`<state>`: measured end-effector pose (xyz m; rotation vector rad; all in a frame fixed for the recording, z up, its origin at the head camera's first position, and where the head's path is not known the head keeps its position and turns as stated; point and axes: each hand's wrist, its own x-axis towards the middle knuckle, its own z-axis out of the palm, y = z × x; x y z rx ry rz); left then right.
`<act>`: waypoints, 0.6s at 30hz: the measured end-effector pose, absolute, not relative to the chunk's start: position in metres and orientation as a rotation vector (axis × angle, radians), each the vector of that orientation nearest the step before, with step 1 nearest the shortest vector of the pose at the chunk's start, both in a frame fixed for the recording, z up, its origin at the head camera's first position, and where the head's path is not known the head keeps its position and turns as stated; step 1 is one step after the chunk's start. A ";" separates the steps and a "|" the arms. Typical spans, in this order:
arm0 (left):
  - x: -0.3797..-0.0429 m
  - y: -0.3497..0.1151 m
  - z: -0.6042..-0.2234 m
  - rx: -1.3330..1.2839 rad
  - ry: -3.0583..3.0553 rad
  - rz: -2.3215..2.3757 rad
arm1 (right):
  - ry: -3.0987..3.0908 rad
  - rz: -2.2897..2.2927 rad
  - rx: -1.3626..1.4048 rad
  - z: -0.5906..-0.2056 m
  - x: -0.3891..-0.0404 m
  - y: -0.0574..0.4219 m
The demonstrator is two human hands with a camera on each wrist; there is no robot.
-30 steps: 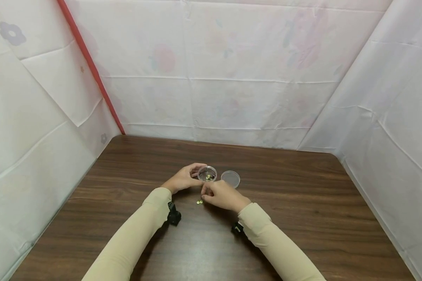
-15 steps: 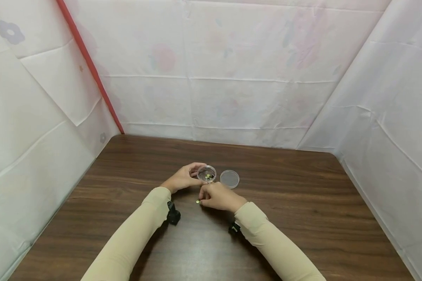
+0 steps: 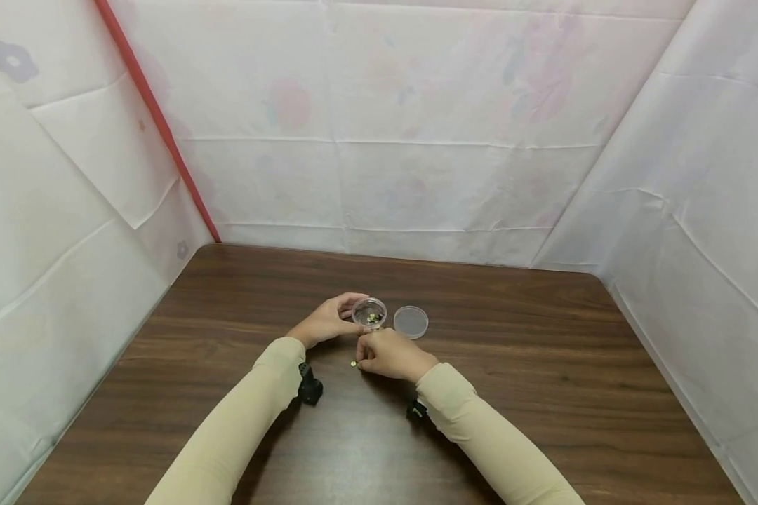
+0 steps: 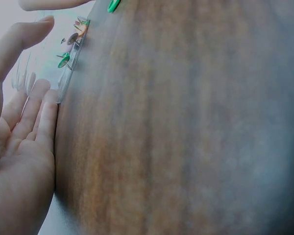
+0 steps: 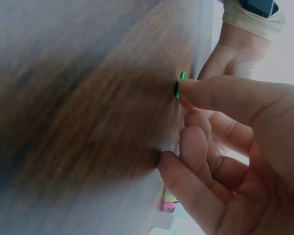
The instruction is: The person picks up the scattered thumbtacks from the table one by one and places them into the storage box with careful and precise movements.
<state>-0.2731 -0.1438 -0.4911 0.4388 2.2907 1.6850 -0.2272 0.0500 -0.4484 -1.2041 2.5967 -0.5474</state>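
Observation:
A clear round plastic dish (image 3: 369,313) holds several thumbtacks (image 4: 63,61), some green, points showing in the left wrist view. My left hand (image 3: 330,321) holds this dish from the left, its fingers behind and thumb in front. Right of it lies the clear round lid (image 3: 410,322). My right hand (image 3: 395,354) is down at the tabletop in front of the dish, fingers curled. At its thumb tip is a green thumbtack (image 5: 177,89), which it appears to pinch; the index fingertip is largely hidden. Just beyond sits another green thumbtack (image 5: 183,75).
The brown wood-grain table (image 3: 530,379) carries everything. Pale curtains (image 3: 417,140) hang behind and at both sides, with a red strip (image 3: 158,116) at the left corner. A dark camera (image 3: 311,390) is strapped at the left wrist.
My right hand has shifted slightly left over the loose thumbtacks; two showed beside it a second ago, one shows in the head view now. My left hand stays at the dish.

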 end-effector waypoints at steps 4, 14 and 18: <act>-0.273 -0.143 -0.490 0.448 2.298 1.679 | 2.606 -0.546 -1.211 -0.448 -0.227 0.050; -0.274 -0.144 -0.495 0.436 2.270 1.703 | 2.626 -0.565 -1.258 -0.449 -0.226 0.052; -0.274 -0.144 -0.494 0.427 2.266 1.703 | 2.625 -0.569 -1.260 -0.449 -0.226 0.053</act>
